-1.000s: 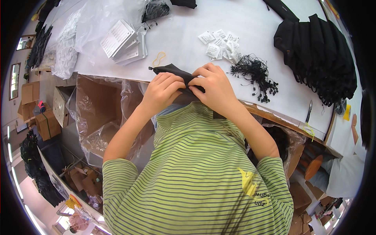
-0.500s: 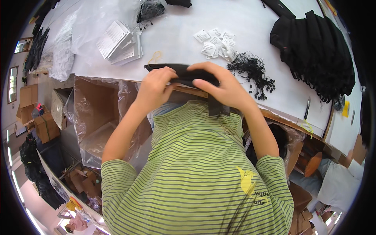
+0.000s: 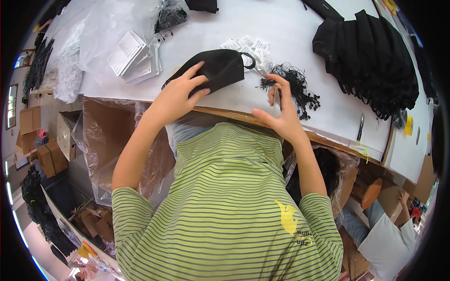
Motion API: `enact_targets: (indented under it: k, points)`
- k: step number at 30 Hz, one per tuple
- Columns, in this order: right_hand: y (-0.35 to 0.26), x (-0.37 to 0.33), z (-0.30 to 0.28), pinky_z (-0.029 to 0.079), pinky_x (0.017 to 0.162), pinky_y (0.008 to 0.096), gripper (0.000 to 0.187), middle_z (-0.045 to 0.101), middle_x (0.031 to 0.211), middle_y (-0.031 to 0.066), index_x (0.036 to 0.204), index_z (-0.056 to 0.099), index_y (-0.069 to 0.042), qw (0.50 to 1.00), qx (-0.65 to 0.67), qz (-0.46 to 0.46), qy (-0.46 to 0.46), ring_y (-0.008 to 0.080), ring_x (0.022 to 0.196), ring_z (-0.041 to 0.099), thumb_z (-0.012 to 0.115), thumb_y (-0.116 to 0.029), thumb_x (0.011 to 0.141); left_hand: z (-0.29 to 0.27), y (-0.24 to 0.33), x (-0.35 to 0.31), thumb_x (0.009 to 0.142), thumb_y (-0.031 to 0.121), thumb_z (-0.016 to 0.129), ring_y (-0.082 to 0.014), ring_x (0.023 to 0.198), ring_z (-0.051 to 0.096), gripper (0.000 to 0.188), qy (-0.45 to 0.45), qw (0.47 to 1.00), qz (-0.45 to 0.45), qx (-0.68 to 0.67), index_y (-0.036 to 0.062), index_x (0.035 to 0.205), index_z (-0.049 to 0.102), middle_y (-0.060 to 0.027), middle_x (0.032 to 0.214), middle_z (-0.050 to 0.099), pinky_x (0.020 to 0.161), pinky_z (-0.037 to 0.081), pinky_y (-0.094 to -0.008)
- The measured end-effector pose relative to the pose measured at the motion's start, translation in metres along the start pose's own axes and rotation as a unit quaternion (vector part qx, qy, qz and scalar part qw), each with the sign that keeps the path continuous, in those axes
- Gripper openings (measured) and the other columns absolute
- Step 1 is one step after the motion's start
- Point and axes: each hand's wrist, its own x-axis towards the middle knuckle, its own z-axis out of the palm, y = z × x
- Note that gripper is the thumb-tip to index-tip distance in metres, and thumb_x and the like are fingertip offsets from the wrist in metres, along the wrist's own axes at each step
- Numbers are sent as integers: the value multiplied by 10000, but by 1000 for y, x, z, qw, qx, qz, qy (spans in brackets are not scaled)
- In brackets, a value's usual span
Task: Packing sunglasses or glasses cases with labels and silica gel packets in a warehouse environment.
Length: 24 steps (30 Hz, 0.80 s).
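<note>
Flat black fabric pouch (image 3: pixel 219 69) on white tabletop (image 3: pixel 262 21), close to front edge. Left hand (image 3: pixel 180 95): fingers spread loose, resting on pouch's left part. Right hand (image 3: pixel 285 112): off pouch, thumb and forefinger wide apart, thin greyish piece (image 3: pixel 277 99) by curled fingers, can't tell if gripped tbh. Black loop (image 3: pixel 253 59) on pouch's right end, right by heap of white printed paper tags (image 3: pixel 246 45). Tangle of thin black cords (image 3: pixel 307 96) just beside right hand. Stack of white printed cards (image 3: pixel 126 54) off left.

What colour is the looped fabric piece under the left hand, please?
The looped fabric piece is black; see the head view.
</note>
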Motion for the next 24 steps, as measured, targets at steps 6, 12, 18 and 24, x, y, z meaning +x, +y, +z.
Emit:
enact_targets:
  k: [6,12,18,24]
  points:
    - [16,-20,-51,448,793,280,475,603,934,140,1231,441,-51,993,-5,106,49,201,861,600,643,-25,802,1,-5,5,841,165,632,-378,938,579,240,20,1000,-7,4,-6,1000,577,-127,1381,459,805,465,-381]
    - [11,-38,-76,465,822,308,111,658,856,99,942,650,17,942,217,78,245,152,821,602,627,3,834,-4,5,1,841,122,610,-362,994,570,214,38,998,34,25,-20,995,568,-126,1355,480,833,459,-376]
    - [1,-16,-40,457,755,300,280,570,984,79,1096,555,-43,628,690,33,359,202,883,519,489,-254,924,21,55,-21,878,139,582,-312,1003,579,257,-168,976,87,-108,-12,1082,551,-120,1247,541,846,462,-363]
    - [21,-27,-36,302,514,254,292,438,685,23,891,523,-38,541,825,2,161,128,587,352,495,-327,924,37,70,-36,884,158,573,-318,872,584,206,-170,976,114,-75,5,1021,564,-123,981,601,755,462,-382]
